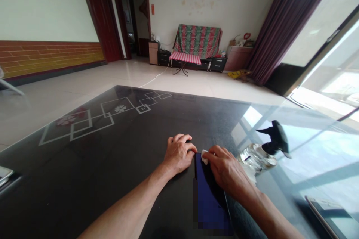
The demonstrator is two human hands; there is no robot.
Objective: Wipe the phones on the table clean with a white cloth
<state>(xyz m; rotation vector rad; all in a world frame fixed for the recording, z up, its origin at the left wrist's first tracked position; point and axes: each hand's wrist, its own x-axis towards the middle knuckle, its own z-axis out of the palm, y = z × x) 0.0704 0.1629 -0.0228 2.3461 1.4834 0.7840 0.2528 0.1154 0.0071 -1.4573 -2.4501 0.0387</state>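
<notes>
A flat tablet-like device (pixel 209 194) with a dark blue screen lies on the glossy black table (pixel 117 171); part of its screen is pixelated. My left hand (pixel 179 153) rests palm down beside its far left corner, fingers bent and spread, one fingertip touching the corner. Pinched in my right hand (pixel 224 166) is a small white wad (pixel 205 157), tissue or cloth, pressed against the screen near the far edge. Just beyond my right wrist lies a clear spray bottle (pixel 258 157) with a black trigger head, partly hidden by that hand.
Another flat device (pixel 331 216) lies at the table's near right, and a white-edged device (pixel 5 175) at the left edge. Ahead, a small table with a striped pink cover (pixel 185 57) stands before a low black cabinet (pixel 218 64). A purple curtain (pixel 283 22) hangs beside the bright window.
</notes>
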